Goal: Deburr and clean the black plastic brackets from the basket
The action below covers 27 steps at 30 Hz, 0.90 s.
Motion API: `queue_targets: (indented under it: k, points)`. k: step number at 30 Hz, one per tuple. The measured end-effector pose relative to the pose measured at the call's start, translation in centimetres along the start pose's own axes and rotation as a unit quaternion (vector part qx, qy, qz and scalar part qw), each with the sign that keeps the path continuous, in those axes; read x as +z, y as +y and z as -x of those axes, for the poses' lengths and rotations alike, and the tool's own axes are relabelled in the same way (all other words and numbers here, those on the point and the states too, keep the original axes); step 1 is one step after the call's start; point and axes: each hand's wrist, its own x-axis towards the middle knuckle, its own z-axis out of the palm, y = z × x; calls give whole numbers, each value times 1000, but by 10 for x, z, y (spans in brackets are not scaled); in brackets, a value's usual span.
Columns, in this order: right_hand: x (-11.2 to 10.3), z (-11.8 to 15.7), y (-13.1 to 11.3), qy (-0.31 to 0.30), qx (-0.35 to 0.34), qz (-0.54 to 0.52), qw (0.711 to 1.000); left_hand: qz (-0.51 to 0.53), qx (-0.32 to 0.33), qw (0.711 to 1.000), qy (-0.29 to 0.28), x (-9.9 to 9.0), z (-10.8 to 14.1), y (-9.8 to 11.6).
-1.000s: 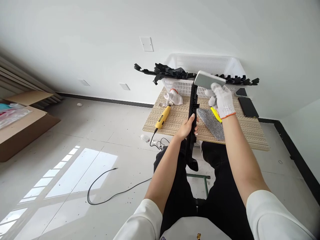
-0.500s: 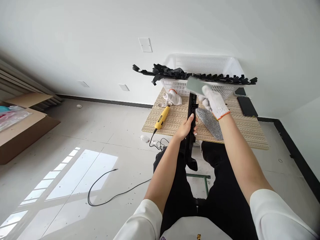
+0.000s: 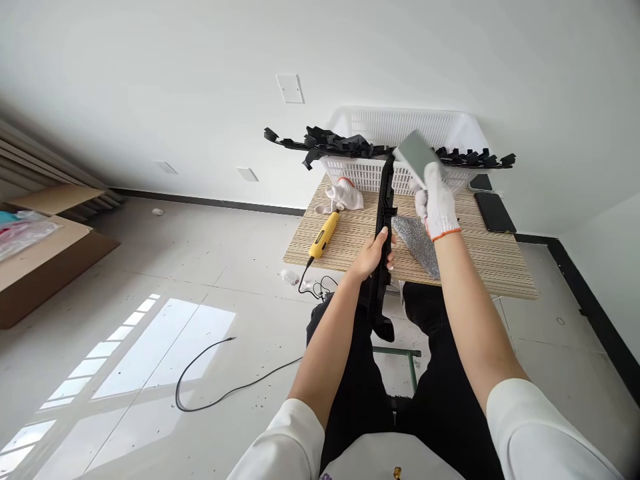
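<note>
My left hand [image 3: 375, 255], bare, is closed around the middle of a long black plastic trim strip [image 3: 385, 193]. The strip runs from over my lap up to the basket, its far end near the basket's front rim. In a white knit glove with an orange cuff, my right hand [image 3: 435, 203] grips a flat grey-green rectangular pad [image 3: 416, 155] by its lower edge. The pad is held up to the right of the strip's far end, apart from it. Under the right forearm lies a grey speckled cloth [image 3: 419, 245] on the wood-grained table [image 3: 475, 267].
Behind stands a white plastic basket [image 3: 360, 175] with several black strips [image 3: 330, 141] across it. A yellow corded power tool [image 3: 324, 235] and a white glove [image 3: 346, 195] lie left; a black phone [image 3: 494, 212] lies right. A black cable [image 3: 220, 399] trails over the floor.
My right hand has moved right, and the pad has tilted and lifted away from the strip's far end, which now shows. My left hand and the strip have stayed in place.
</note>
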Motion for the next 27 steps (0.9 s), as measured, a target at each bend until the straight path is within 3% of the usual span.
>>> queue_targets:
  k: [1,3,7,11,15,16,19,20,23,27]
  points:
    - [-1,-1,1,31,-9,-22,999,1,0,1000,0,0,0,0]
    - [-4,0,2,24,-18,-34,999,3,-3,1000,-1,0,0,0]
    - [-11,8,4,-64,-49,-34,996,-2,-7,1000,-4,0,0,1]
    - [-17,13,-1,-120,-108,-119,980,1,-4,1000,-6,0,0,0]
    - [-9,11,-8,-222,-60,-84,969,-6,1,1000,-7,-1,0,0]
    - [-4,9,-8,-201,-60,-49,977,-9,3,1000,-4,0,0,0]
    - [8,2,-4,-51,-128,7,990,-12,4,1000,2,0,0,0]
    - [11,0,-2,-33,-142,18,989,-11,3,1000,2,0,0,0]
    - [15,-4,4,-74,-131,69,986,-8,1,1000,0,0,0,0]
    - [13,-3,5,-1,-128,52,990,-5,2,1000,1,0,0,0]
